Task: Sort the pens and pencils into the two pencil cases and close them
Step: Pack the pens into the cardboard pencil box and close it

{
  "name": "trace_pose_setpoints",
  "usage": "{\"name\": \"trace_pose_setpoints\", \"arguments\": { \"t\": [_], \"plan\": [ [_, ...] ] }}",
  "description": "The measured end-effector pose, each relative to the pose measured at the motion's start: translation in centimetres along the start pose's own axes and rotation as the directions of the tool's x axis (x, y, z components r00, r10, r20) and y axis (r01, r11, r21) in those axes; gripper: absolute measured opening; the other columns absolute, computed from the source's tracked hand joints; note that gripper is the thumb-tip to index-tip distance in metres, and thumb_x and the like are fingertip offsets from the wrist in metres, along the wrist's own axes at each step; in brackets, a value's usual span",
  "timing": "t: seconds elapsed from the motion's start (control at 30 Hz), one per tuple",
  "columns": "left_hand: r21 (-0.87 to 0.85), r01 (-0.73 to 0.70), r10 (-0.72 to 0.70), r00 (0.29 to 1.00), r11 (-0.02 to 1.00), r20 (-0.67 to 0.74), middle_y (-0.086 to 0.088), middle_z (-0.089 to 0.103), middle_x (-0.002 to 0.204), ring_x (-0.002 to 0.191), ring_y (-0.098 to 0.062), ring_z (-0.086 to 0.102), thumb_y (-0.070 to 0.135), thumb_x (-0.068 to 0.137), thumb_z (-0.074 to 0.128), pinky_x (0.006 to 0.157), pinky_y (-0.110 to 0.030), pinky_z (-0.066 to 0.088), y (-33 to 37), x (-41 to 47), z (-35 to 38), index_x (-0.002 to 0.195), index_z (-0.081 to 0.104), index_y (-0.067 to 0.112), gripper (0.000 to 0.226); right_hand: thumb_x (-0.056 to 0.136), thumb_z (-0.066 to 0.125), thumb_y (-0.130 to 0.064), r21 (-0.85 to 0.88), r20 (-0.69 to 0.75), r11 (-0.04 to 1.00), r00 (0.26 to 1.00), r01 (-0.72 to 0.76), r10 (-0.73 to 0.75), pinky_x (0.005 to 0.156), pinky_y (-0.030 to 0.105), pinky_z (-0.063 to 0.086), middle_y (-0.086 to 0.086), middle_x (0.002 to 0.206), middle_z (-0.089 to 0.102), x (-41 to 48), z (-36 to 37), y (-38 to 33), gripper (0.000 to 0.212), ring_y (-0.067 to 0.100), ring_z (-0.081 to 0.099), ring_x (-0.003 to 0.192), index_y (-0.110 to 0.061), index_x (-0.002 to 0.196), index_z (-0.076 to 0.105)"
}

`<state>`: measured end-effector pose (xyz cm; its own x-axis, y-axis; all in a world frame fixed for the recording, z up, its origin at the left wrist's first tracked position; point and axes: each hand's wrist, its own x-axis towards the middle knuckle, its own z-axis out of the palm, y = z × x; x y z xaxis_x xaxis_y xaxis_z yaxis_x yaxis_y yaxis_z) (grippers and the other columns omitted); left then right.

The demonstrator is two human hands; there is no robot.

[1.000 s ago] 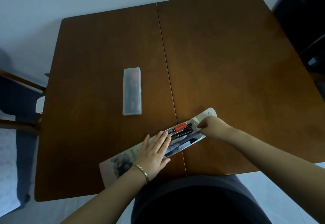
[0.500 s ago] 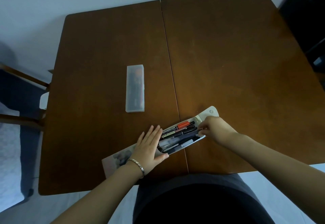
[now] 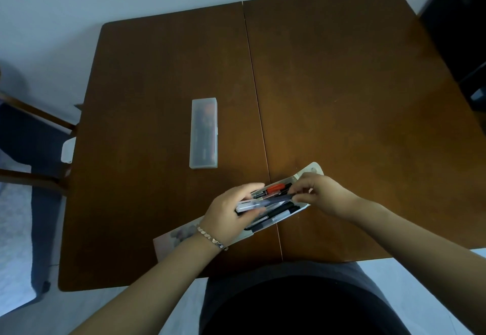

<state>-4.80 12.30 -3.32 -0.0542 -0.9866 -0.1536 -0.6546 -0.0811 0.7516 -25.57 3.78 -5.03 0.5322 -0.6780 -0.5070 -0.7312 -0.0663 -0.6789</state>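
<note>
While both hands work over it, the white pencil case (image 3: 314, 169) lies open and slanted on the table (image 3: 355, 98), close to the near edge and right across the seam (image 3: 253, 71) that runs down the middle of the tabletop. Its flap (image 3: 176, 236), with some kind of printed picture on it, is folded out flat toward the lower left.

Inside it there's an orange-capped pen (image 3: 275, 188) along the far side and a bunch of black pens (image 3: 278, 213) packed lengthwise next to it. Can't count them, too dark and half covered.

One pen (image 3: 265, 201), with a dark blue barrel and a clear-whitish cap, is held just above the others, lined up with the case. The left hand (image 3: 231, 213) has its thumb and fingers wrapped round the cap end. The right hand (image 3: 322, 195) pinches the dark end with its fingertips, sitting over the far end of the case. Can't tell if that pen touches the ones below it.

The clear pencil case (image 3: 203, 165) is well apart, further back on the left half of the table, lid on. Through the frosted plastic you can make out dark shapes and a bit of orange, nothing sharper than that.

There's a bracelet (image 3: 212, 239) on the left wrist, and a chair (image 3: 39, 121) stands off the table's left side.
</note>
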Motion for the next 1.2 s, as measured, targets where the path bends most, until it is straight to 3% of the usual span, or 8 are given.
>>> {"name": "trace_pose_setpoints", "arguments": {
  "t": [0.17, 0.3, 0.37, 0.5, 0.6, 0.93, 1.03, 1.2],
  "plan": [
    [-0.158, 0.135, -0.127, 0.990, 0.978, 0.063, 0.017, 0.059, 0.071, 0.066, 0.002, 0.058, 0.021, 0.081, 0.069, 0.057, -0.003, 0.045, 2.9, 1.5, -1.0, 0.083, 0.066, 0.023, 0.004, 0.085, 0.064, -0.026, -0.089, -0.004, 0.986, 0.990, 0.143, -0.144, 0.070, 0.004, 0.039, -0.014, 0.103, 0.043, -0.8, 0.9, -2.1, 0.028, -0.002, 0.046, 0.085, -0.024, 0.112, 0.057],
    [-0.235, 0.133, -0.104, 0.985, 0.963, 0.135, 0.012, 0.062, 0.084, 0.077, -0.004, 0.059, 0.019, 0.081, 0.068, 0.074, -0.017, 0.049, 4.4, 1.9, -1.0, 0.102, 0.060, 0.025, 0.023, 0.085, 0.065, -0.017, 0.039, -0.122, 0.968, 0.962, 0.250, -0.243, 0.084, 0.021, 0.049, 0.000, 0.104, 0.056, -0.8, 2.9, -3.3, 0.020, 0.011, 0.056, 0.092, -0.010, 0.104, 0.063],
    [-0.222, 0.118, -0.085, 0.985, 0.968, 0.152, 0.016, 0.060, 0.094, 0.084, 0.002, 0.057, 0.020, 0.081, 0.068, 0.079, -0.013, 0.047, 4.2, 1.6, -1.1, 0.120, 0.048, 0.029, 0.045, 0.084, 0.065, -0.009, 0.204, -0.207, 0.963, 0.969, 0.175, -0.133, 0.079, 0.020, 0.051, -0.001, 0.098, 0.062, -0.7, 3.1, -3.0, 0.011, 0.012, 0.061, 0.090, -0.011, 0.095, 0.066],
    [0.303, 0.170, -0.242, 0.945, 0.938, 0.219, 0.001, 0.037, 0.142, 0.132, -0.014, 0.035, 0.041, 0.079, 0.067, 0.108, -0.027, 0.033, 1.1, 0.3, -0.8, 0.143, 0.030, 0.020, 0.077, 0.086, 0.060, -0.001, 0.725, -0.062, 0.687, 0.989, -0.046, 0.132, 0.067, 0.022, 0.058, 0.001, 0.086, 0.067, -1.3, 2.2, -1.7, 0.013, 0.009, 0.070, 0.074, -0.014, 0.085, 0.060],
    [0.622, 0.195, -0.476, 0.817, 0.759, 0.326, -0.004, 0.000, 0.157, 0.146, -0.024, 0.003, 0.057, 0.072, 0.065, 0.119, -0.040, 0.010, -1.4, -1.4, 0.3, 0.150, 0.000, 0.018, 0.108, 0.092, 0.052, -0.009, 0.807, -0.001, 0.577, 0.976, -0.128, 0.218, 0.061, 0.022, 0.055, 0.005, 0.085, 0.066, -1.7, 1.5, -0.7, 0.008, 0.012, 0.068, 0.071, -0.010, 0.089, 0.059],
    [0.626, 0.296, -0.511, 0.838, 0.721, 0.193, 0.002, 0.007, 0.158, 0.146, -0.018, 0.004, 0.058, 0.075, 0.060, 0.116, -0.054, 0.004, -4.7, -2.9, 1.1, 0.149, 0.004, 0.024, 0.098, 0.084, 0.062, 0.002, 0.702, -0.150, 0.707, 0.953, -0.085, 0.264, 0.059, 0.019, 0.058, 0.019, 0.095, 0.067, -1.1, 2.0, -0.2, 0.021, 0.018, 0.070, 0.074, -0.015, 0.090, 0.052],
    [0.597, 0.407, -0.586, 0.799, 0.691, 0.134, 0.003, -0.002, 0.158, 0.146, -0.021, -0.004, 0.064, 0.068, 0.063, 0.110, -0.065, 0.004, -4.7, -3.4, 0.9, 0.148, -0.001, 0.033, 0.106, 0.087, 0.062, -0.011, 0.468, -0.111, 0.872, 0.969, -0.145, 0.220, 0.065, 0.019, 0.055, 0.010, 0.102, 0.063, -0.3, 3.5, -0.4, 0.013, 0.010, 0.063, 0.078, -0.019, 0.096, 0.057],
    [0.613, 0.582, -0.763, 0.644, 0.534, 0.054, -0.001, -0.017, 0.156, 0.144, -0.033, -0.011, 0.073, 0.054, 0.067, 0.109, -0.066, 0.014, -6.3, -4.8, -0.8, 0.146, -0.011, 0.039, 0.126, 0.091, 0.057, -0.026, -0.053, -0.206, 0.982, 0.965, -0.179, 0.165, 0.094, 0.028, 0.045, 0.006, 0.129, 0.044, 0.0, 4.5, -0.6, 0.043, 0.020, 0.050, 0.112, -0.015, 0.132, 0.048]
  ]
}}
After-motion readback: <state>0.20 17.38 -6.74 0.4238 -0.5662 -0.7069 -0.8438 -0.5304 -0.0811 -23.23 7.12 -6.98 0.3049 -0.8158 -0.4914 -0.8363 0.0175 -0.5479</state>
